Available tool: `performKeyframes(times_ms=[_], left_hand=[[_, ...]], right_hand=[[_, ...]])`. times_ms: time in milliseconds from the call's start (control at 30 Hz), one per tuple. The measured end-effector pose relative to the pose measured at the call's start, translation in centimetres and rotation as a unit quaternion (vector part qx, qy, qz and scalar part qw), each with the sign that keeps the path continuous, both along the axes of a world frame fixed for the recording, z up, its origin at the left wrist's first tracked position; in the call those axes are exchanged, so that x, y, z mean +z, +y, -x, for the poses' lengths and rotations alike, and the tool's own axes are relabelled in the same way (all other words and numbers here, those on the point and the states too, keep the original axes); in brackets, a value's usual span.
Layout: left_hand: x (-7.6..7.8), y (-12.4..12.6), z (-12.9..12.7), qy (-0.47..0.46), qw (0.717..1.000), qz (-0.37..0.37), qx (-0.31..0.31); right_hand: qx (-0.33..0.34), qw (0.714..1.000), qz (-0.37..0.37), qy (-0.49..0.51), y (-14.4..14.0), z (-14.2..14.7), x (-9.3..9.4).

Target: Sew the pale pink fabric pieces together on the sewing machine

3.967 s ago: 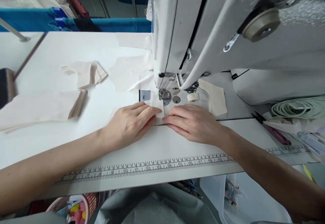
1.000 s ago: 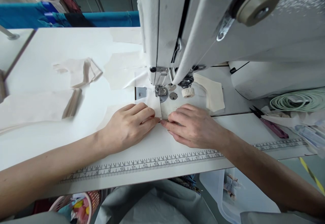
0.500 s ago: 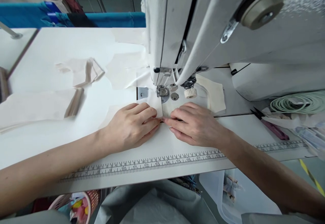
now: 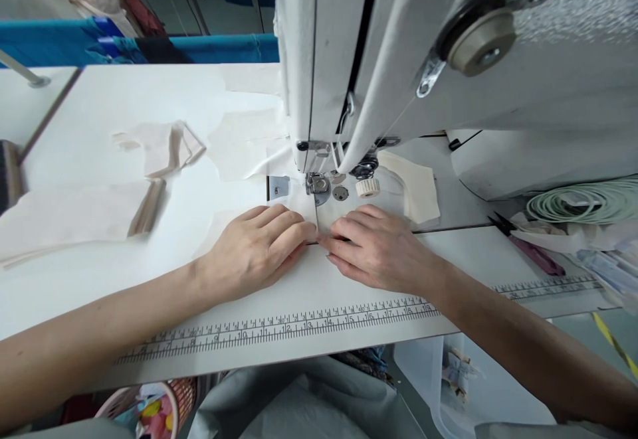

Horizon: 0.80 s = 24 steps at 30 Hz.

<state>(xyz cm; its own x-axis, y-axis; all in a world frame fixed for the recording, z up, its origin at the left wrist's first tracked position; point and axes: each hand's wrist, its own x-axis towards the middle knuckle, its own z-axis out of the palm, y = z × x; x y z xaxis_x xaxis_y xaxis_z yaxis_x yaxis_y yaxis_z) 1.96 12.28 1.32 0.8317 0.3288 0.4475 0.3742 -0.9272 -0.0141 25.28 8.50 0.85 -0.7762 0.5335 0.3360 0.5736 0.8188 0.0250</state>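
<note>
My left hand [image 4: 264, 243] and my right hand [image 4: 381, 246] sit side by side in front of a sewing machine [image 4: 329, 60]. Between them, their fingertips pinch the near end of a white fabric piece [image 4: 302, 205]. This piece runs back under the presser foot [image 4: 317, 184], a straight edge showing along it. The left fingers are bent with their tips largely hidden, and the right fingers are curled with thumb and forefinger at the edge. How many layers lie there I cannot tell. A cream curved fabric piece [image 4: 421, 190] lies right of the foot.
Stacked pale fabric pieces [image 4: 80, 210] and a smaller folded stack [image 4: 159, 150] lie left. Purple-handled snips [image 4: 535, 253] and coiled green cord [image 4: 588, 201] are right. A printed ruler [image 4: 269, 333] follows the front edge. Below are a pink basket [image 4: 182, 399] and a clear bin [image 4: 491, 392].
The camera view has shifted slightly. My left fingers have flattened and settled over the fabric's end; my right hand keeps nearly the same place and pinch.
</note>
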Motion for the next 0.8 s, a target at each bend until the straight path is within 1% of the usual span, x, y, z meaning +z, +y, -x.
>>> performKeyframes(times_ms=[100, 267, 600, 800], left_hand=[[-0.16, 0.05, -0.09, 0.003, 1.0, -0.013, 0.024], [-0.42, 0.07, -0.14, -0.003, 1.0, -0.016, 0.012], [-0.37, 0.18, 0.0, -0.009, 1.0, -0.006, 0.019], [-0.23, 0.12, -0.03, -0.019, 1.0, -0.012, 0.008]], right_hand=[[-0.005, 1.0, 0.01, 0.007, -0.06, 0.03, -0.01], [-0.009, 1.0, 0.009, 0.011, -0.05, -0.03, -0.06], [-0.017, 1.0, 0.011, 0.003, 0.03, 0.16, -0.15], [-0.014, 0.999, 0.033, -0.001, -0.19, 0.39, 0.0]])
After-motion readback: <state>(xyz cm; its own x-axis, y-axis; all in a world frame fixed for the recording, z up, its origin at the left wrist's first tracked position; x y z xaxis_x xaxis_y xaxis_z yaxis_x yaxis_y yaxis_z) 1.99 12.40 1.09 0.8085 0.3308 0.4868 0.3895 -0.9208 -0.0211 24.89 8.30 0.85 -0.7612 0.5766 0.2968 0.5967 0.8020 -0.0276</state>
